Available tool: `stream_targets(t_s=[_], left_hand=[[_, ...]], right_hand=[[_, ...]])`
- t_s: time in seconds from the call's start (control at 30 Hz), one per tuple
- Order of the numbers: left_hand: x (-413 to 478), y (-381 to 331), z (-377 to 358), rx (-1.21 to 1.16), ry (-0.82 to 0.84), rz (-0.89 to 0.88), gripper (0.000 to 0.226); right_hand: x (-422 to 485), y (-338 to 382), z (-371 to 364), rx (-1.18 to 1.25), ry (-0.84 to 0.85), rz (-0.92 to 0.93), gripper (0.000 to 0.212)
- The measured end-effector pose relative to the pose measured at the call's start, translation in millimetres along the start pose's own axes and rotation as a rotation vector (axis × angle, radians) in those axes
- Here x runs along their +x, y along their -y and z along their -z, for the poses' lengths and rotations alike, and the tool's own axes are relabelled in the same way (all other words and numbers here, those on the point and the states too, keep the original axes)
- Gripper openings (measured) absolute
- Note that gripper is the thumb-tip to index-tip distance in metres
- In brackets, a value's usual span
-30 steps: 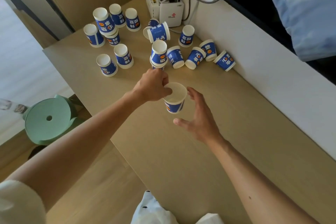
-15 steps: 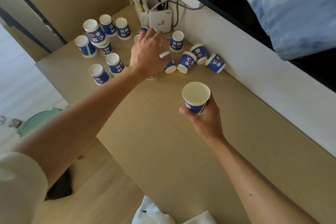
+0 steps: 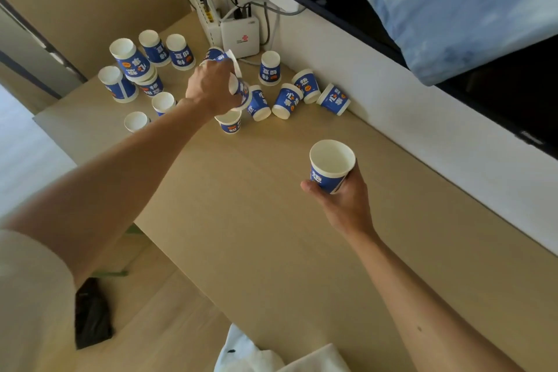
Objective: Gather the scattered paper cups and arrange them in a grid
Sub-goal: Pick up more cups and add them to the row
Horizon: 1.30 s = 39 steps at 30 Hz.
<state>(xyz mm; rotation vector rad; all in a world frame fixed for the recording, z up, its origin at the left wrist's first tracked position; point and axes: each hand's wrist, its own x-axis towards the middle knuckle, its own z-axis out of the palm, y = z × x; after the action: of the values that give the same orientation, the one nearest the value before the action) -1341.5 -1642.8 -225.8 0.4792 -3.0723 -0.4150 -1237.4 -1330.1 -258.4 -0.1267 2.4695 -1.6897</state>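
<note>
Several blue-and-white paper cups lie scattered at the far end of the wooden table [image 3: 271,235], some upright, some upside down, some on their sides. My right hand [image 3: 344,199] holds one upright cup [image 3: 330,167] from below, above the middle of the table. My left hand [image 3: 211,87] reaches into the pile and grips a cup [image 3: 240,92] tilted on its side, just above an upright cup [image 3: 230,122]. Three tipped cups [image 3: 285,100] lie in a row to the right of it, near the wall.
A white router box [image 3: 240,36] with cables stands at the far corner against the wall. A white ledge [image 3: 422,136] runs along the table's right side. The table's left edge drops to the floor, where a dark object [image 3: 92,314] lies.
My right hand took the cup from my left and now holds it alone. My left hand reached forward into the pile and closed round another cup.
</note>
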Motion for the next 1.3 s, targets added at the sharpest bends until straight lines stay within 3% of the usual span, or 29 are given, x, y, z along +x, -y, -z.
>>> stream_targets(t_s=[0.13, 0.27, 0.37, 0.43, 0.63, 1.0, 1.3], left_hand=[[-33, -33, 23, -0.468, -0.069, 0.046, 0.063], [-95, -90, 21, -1.132, 0.11, 0.05, 0.051], [-141, -137, 6, -1.337, 0.265, -0.031, 0.066], [-174, -172, -8, -1.339, 0.371, -0.102, 0.073], [-271, -292, -52, -1.263, 0.549, -0.216, 0.063], [-434, -497, -148, -1.095, 0.667, -0.351, 0.071], [-504, -598, -211, -0.964, 0.678, -0.49, 0.071]], right_hand=[[-12, -4, 18, 0.076, -0.055, -0.02, 0.066], [-27, -6, 50, 0.118, -0.153, -0.051, 0.064], [-45, -12, 89, 0.143, -0.244, -0.07, 0.059], [-66, -22, 124, 0.144, -0.317, -0.068, 0.059], [-147, -76, 241, 0.175, -0.576, -0.079, 0.061], [-287, -205, 417, 0.193, -0.897, -0.247, 0.065], [-312, -301, 545, 0.065, -0.981, -0.349, 0.057]])
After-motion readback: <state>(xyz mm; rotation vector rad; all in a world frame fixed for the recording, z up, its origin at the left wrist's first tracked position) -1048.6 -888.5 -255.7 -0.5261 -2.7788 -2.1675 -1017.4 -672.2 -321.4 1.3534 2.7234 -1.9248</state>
